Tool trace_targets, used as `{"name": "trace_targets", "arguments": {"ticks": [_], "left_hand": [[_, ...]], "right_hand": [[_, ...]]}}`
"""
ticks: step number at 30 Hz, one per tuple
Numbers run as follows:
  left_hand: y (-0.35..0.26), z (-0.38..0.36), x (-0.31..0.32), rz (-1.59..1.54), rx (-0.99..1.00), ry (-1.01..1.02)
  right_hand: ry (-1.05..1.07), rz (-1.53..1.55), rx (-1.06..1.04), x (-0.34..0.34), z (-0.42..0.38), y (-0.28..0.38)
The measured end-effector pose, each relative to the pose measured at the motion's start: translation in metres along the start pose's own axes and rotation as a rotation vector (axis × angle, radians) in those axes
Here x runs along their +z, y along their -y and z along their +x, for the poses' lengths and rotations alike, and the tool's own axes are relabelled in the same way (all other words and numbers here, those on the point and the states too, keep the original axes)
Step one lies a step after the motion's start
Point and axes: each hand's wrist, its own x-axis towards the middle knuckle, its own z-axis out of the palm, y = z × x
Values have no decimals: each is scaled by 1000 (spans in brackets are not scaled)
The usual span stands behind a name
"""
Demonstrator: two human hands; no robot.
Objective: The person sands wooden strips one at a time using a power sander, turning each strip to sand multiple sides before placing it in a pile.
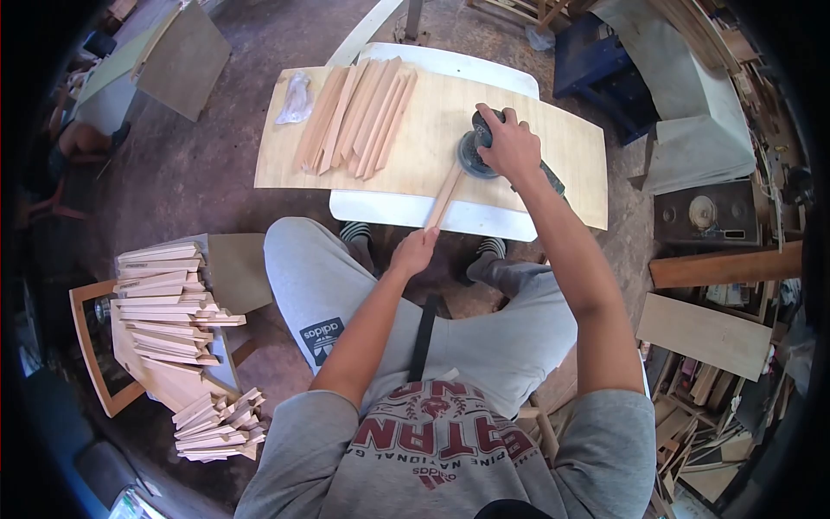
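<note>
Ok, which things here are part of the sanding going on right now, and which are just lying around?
In use:
right hand on the sander
left hand holding the wood strip
plywood board under them

Lying about:
row of strips on the board's far end
plastic bag
stacked strips at the person's left
wooden frame

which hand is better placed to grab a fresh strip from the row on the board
Left, probably. The left hand only pinches the near end of the strip and lies on the row's side. The right hand grips the sander.
</note>
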Motion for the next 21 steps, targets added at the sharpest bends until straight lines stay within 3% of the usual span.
{"name": "trace_targets", "arguments": {"ticks": [10, 17, 21], "left_hand": [[0, 1, -1, 17, 1, 13], [3, 1, 1, 0, 4, -3], [1, -6, 0, 7, -7, -24]], "right_hand": [[-30, -3, 26, 5, 18, -8], [-14, 59, -239, 4, -37, 21], [-45, 80, -226, 7, -37, 28]]}}
